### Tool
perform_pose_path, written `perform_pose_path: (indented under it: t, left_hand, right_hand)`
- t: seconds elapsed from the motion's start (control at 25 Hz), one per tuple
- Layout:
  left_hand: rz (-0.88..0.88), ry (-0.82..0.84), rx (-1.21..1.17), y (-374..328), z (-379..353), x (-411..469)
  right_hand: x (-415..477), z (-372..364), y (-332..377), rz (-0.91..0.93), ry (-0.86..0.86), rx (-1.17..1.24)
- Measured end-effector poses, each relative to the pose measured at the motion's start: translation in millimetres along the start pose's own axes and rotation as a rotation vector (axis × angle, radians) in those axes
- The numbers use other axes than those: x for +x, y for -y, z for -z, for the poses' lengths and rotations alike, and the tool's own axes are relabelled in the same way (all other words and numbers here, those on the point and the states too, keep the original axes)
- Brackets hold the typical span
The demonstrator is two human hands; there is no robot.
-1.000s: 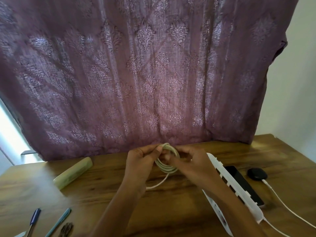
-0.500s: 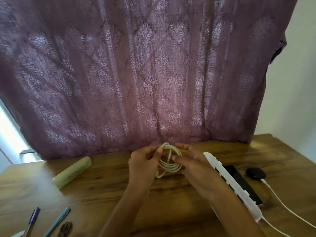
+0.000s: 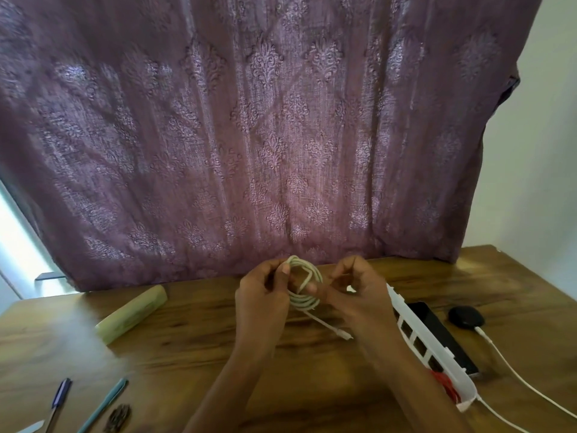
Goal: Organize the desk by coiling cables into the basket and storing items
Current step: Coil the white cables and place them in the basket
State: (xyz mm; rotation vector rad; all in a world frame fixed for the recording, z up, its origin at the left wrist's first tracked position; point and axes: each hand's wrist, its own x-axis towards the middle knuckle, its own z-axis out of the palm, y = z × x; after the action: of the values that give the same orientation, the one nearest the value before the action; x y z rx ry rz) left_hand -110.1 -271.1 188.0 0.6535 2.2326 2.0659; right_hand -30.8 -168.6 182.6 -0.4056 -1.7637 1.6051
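A coiled white cable [image 3: 304, 300] is held above the wooden desk [image 3: 312, 385], just in front of the curtain. My left hand [image 3: 260, 296] grips the coil's left side, thumb over the top loops. My right hand [image 3: 354, 292] pinches a strand of the cable crossing the coil's right side. The cable's free end with its small plug [image 3: 343, 335] hangs down to the desk below my right hand. A white plastic basket [image 3: 437, 348] lies at the right beside my right forearm, something red inside its near end.
A black phone [image 3: 443, 332] lies behind the basket. A black puck charger [image 3: 466, 317] with a white cord [image 3: 524, 382] lies at the right. At the left are a pale green case [image 3: 131, 314], two pens [image 3: 59, 401], [image 3: 104, 404] and a dark clip [image 3: 118, 417]. The purple curtain [image 3: 249, 135] hangs behind.
The loose tail has swung from the coil's left to hang under my right hand, plug end now on the desk. My right hand has shifted slightly right and pinches a strand crossing the coil.
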Motion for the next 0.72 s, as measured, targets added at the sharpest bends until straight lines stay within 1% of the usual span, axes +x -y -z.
perform_pose_path:
  t: [0.04,0.08,0.12,0.16,0.32,0.36,0.48,0.52,0.56,0.64,0.72]
  left_hand:
    - [-0.007,-0.016,0.004,-1.7,0.6,-0.1]
    - [-0.010,-0.030,0.011,-2.9,0.8,-0.7]
    - [-0.012,-0.042,0.014,-4.1,0.8,-1.8]
    - [-0.016,-0.054,0.012,-5.1,0.2,-3.1]
    - [-0.038,-0.076,-0.011,-3.8,-0.4,-8.5]
    - [-0.038,-0.075,-0.014,-2.7,-0.5,-9.4]
    - [-0.063,-0.075,0.025,-0.7,0.0,-9.0]
    - [-0.068,-0.072,0.042,-0.5,0.8,-8.2]
    - [-0.070,-0.066,0.054,-0.5,1.4,-7.2]
    - [-0.080,-0.060,0.068,-0.6,1.1,-6.4]
    - [-0.079,-0.071,0.066,0.7,0.0,-5.6]
  right_hand:
    - [-2.9,-1.6,0.7,0.125,-0.035,-0.099]
    - [-6.7,-3.8,0.5,0.205,-0.048,-0.159]
    - [-10.3,-6.2,-0.3,0.236,-0.048,-0.176]
    - [-13.1,-8.7,-0.6,0.219,-0.046,-0.181]
    - [-16.9,-15.8,-2.4,0.076,-0.024,-0.263]
    - [-15.2,-15.5,-2.2,0.017,-0.002,-0.231]
    - [-9.3,-12.3,2.7,-0.295,0.011,0.054]
    - [-6.7,-10.9,2.5,-0.379,0.015,0.109]
    - [-4.3,-9.5,3.1,-0.419,0.018,0.106]
    - [0.5,-5.0,7.8,-0.431,0.034,0.115]
    - [5.0,1.3,17.4,-0.464,0.083,0.255]
